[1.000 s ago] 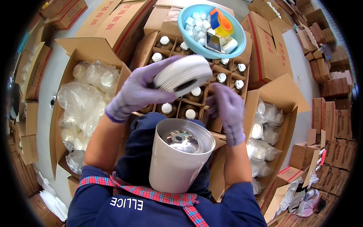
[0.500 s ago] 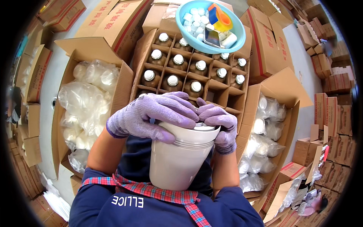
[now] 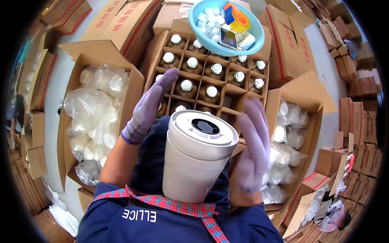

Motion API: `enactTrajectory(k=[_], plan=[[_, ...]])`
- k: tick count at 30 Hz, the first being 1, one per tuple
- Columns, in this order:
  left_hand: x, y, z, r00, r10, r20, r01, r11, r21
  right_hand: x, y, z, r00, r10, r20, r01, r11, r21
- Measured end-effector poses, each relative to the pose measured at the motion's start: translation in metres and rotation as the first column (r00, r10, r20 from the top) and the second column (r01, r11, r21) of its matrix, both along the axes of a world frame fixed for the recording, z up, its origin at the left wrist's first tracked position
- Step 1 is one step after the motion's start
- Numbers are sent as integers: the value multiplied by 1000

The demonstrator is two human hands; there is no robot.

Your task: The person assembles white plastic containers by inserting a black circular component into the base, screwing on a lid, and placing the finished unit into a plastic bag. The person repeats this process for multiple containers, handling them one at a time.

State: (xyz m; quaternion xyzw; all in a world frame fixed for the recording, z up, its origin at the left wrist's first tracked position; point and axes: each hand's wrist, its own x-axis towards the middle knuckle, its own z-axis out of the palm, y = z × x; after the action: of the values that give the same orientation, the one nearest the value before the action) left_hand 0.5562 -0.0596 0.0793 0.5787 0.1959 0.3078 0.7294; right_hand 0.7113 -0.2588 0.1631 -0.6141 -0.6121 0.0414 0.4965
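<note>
A light grey-white tapered container (image 3: 195,166) stands between my forearms, against my navy shirt. Its top is a round white disc with a glossy dark circle (image 3: 205,126) in the middle; what supports it from below is hidden. To its left, my gloved left hand (image 3: 152,104) is raised with straight fingers, beside the divided carton (image 3: 161,40) of brown bottles. My right hand (image 3: 254,148), also in a pale purple glove and blurred, has its fingers stretched out to the container's right. Neither hand touches the container. White-capped brown bottles (image 3: 210,94) fill many of the carton's compartments.
A light blue basin (image 3: 259,44) with white caps and an orange-and-blue tape dispenser (image 3: 240,21) sits over the carton's far edge. Open boxes of bagged white pieces (image 3: 91,105) (image 3: 285,158) flank me. Closed cartons (image 3: 289,48) stand behind, with stacked boxes (image 3: 362,121) far right.
Both hands have let go of the container's rim and moved apart, left hand up and left, right hand to the right. The disc on top now shows.
</note>
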Motion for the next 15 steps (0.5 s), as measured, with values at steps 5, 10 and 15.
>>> enactTrajectory(k=[5,10,15], plan=[[-13,-16,31,950,-296,-96,308,850,427,-17,-7,-13,951,85,-297,-118,988,-95],[-31,-50,109,843,133,-522,408,476,779,-10,5,-103,453,293,-842,-187,955,232],[-33,3,0,880,153,-450,347,441,828,-47,-30,12,828,-113,-549,9,982,-189]])
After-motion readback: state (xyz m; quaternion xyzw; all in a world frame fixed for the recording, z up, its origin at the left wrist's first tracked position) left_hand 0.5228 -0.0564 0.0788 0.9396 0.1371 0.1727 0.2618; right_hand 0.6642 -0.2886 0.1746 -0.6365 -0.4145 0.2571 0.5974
